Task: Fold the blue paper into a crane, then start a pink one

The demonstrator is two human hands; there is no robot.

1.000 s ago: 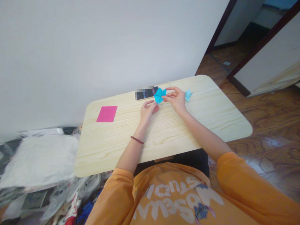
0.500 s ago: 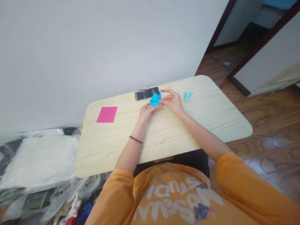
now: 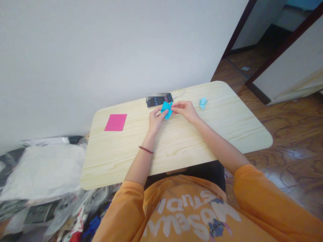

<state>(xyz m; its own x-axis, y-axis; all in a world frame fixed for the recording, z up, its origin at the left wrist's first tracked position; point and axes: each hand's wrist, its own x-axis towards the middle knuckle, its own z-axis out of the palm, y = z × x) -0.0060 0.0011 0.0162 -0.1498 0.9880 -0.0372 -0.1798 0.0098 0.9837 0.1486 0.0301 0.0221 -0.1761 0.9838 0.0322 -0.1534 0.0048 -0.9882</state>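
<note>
A folded blue paper piece (image 3: 166, 109) is held between both my hands, just above the light wooden table (image 3: 176, 141). My left hand (image 3: 154, 120) pinches its left side from below. My right hand (image 3: 184, 110) pinches its right edge with fingers pressed together. A red bead bracelet circles my left wrist.
A dark phone (image 3: 159, 100) with a white cable lies just behind the hands. A small folded blue paper figure (image 3: 203, 102) sits to the right. A pink paper square (image 3: 115, 122) lies at the table's left. White bags and clutter fill the floor at left; a doorway stands at right.
Both hands drew closer together and slightly nearer to me. The blue paper turned and looks more folded than a second ago.
</note>
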